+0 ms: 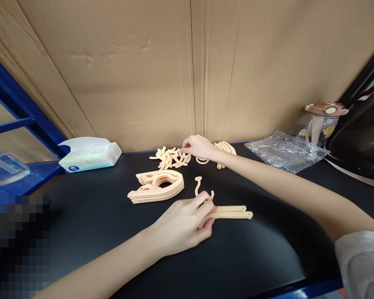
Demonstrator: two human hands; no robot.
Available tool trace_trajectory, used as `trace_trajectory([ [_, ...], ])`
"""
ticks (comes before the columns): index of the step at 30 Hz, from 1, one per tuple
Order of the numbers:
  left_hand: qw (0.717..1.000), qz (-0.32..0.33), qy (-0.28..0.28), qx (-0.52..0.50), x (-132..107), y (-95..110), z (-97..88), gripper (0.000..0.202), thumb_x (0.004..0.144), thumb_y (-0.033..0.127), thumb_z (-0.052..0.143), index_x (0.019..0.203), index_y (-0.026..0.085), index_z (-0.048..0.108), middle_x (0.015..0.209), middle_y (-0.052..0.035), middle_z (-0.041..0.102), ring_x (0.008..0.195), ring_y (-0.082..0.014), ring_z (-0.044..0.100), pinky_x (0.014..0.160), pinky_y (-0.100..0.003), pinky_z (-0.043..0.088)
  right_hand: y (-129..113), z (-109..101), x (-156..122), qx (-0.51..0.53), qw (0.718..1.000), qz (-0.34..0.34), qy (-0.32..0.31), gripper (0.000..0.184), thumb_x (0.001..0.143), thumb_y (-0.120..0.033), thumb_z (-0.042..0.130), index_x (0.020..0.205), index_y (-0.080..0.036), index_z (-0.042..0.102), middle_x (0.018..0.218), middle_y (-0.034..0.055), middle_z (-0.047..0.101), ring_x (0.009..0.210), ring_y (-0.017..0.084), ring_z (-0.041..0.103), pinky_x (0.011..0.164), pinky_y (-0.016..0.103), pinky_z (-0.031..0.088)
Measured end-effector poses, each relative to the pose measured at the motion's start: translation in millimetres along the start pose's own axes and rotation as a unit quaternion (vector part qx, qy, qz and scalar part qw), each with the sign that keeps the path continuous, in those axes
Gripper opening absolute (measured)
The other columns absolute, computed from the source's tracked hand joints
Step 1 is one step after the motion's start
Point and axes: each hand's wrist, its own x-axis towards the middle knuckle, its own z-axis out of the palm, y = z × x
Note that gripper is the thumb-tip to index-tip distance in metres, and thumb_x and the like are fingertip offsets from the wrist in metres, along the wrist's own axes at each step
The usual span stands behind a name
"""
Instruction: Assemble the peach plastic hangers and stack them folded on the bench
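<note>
My left hand [191, 222] is closed around two long cream plastic hanger arms [232, 211], whose ends with small holes point right. Just beyond its fingers shows a cream curved hook piece [198, 182]; my fingers hide whether it joins the arms. My right hand [199, 146] reaches to the back of the table, fingertips pinched at the right side of a loose pile of small curved cream pieces [166, 158]. What they grip, if anything, is too small to make out. Left of centre lies a neat stack of cream folding hangers [157, 189].
More curved cream parts [226, 147] lie behind my right wrist. A tissue pack [90, 155] is at the back left. Crumpled clear plastic [286, 151], a drinking bottle [322, 120] and a black bag [361, 137] are at right. A cardboard wall [143, 83] backs the black table [93, 216].
</note>
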Motion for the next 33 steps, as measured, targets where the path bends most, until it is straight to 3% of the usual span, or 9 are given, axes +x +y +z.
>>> trace_trajectory([
  [5, 1.0, -0.004, -0.006, -0.002, -0.1, 0.1, -0.1, 0.017, 0.088, 0.016, 0.042, 0.101, 0.019, 0.054, 0.094, -0.0033, 0.056, 0.067, -0.0144, 0.057, 0.058, -0.024, 0.045, -11.8, 12.2, 22.8, 0.018, 0.998, 0.054, -0.04, 0.039, 0.085, -0.049, 0.056, 0.081, -0.013, 0.07, 0.079, 0.0095, 0.069, 0.075, 0.019, 0.063, 0.059, 0.026, 0.038],
  [11, 1.0, -0.003, -0.01, -0.008, -0.5, -0.5, 0.1, 0.018, 0.088, 0.015, 0.043, 0.102, 0.019, 0.054, 0.095, -0.0033, 0.056, 0.069, -0.0144, 0.059, 0.059, -0.024, 0.046, -16.6, 20.9, 32.1, 0.062, 0.991, 0.1, -0.059, 0.03, 0.09, -0.04, 0.056, 0.095, -0.012, 0.063, 0.089, 0.0051, 0.066, 0.076, 0.015, 0.062, 0.07, 0.032, 0.051],
  [16, 1.0, -0.004, -0.003, -0.01, -0.2, -0.1, 0.2, 0.017, 0.088, 0.016, 0.042, 0.1, 0.018, 0.054, 0.095, -0.0033, 0.056, 0.068, -0.0142, 0.058, 0.058, -0.024, 0.046, -8.7, 21.6, 37.6, 0.154, 0.981, 0.119, -0.029, 0.035, 0.088, -0.04, 0.055, 0.078, -0.009, 0.066, 0.071, 0.0056, 0.066, 0.065, 0.014, 0.061, 0.056, 0.025, 0.044],
  [18, 1.0, -0.003, -0.003, -0.012, -0.4, -0.2, 0.5, 0.017, 0.089, 0.016, 0.042, 0.1, 0.018, 0.054, 0.095, -0.0032, 0.056, 0.069, -0.0144, 0.058, 0.059, -0.025, 0.046, -3.4, 18.7, 40.0, 0.195, 0.974, 0.118, -0.007, 0.037, 0.091, -0.04, 0.051, 0.079, -0.009, 0.067, 0.07, 0.0045, 0.066, 0.065, 0.012, 0.061, 0.056, 0.022, 0.043],
  [21, 1.0, -0.004, -0.011, -0.013, -0.8, -0.7, 1.0, 0.016, 0.089, 0.017, 0.043, 0.1, 0.018, 0.055, 0.096, -0.0029, 0.055, 0.069, -0.0142, 0.057, 0.058, -0.025, 0.045, 6.5, 12.1, 40.5, 0.243, 0.963, 0.118, 0.011, 0.03, 0.094, -0.035, 0.049, 0.095, -0.01, 0.065, 0.084, 0.0042, 0.067, 0.072, 0.011, 0.063, 0.065, 0.022, 0.049],
  [25, 1.0, -0.002, -0.014, -0.009, -0.6, -1.2, 1.4, 0.016, 0.09, 0.017, 0.043, 0.1, 0.018, 0.055, 0.096, -0.0027, 0.055, 0.067, -0.0135, 0.055, 0.057, -0.026, 0.043, 19.3, 2.9, 31.1, 0.267, 0.955, 0.127, -0.007, 0.03, 0.092, -0.035, 0.054, 0.114, -0.014, 0.056, 0.11, 0.0074, 0.061, 0.092, 0.018, 0.062, 0.078, 0.038, 0.053],
  [33, 1.0, -0.003, -0.011, -0.005, 0.3, -0.4, 1.5, 0.014, 0.09, 0.018, 0.043, 0.098, 0.018, 0.054, 0.094, -0.0023, 0.054, 0.067, -0.013, 0.054, 0.056, -0.025, 0.042, 24.9, 2.2, 8.5, 0.24, 0.96, 0.119, -0.082, 0.03, 0.092, -0.033, 0.055, 0.116, -0.015, 0.056, 0.113, 0.0078, 0.059, 0.095, 0.019, 0.061, 0.08, 0.039, 0.053],
])
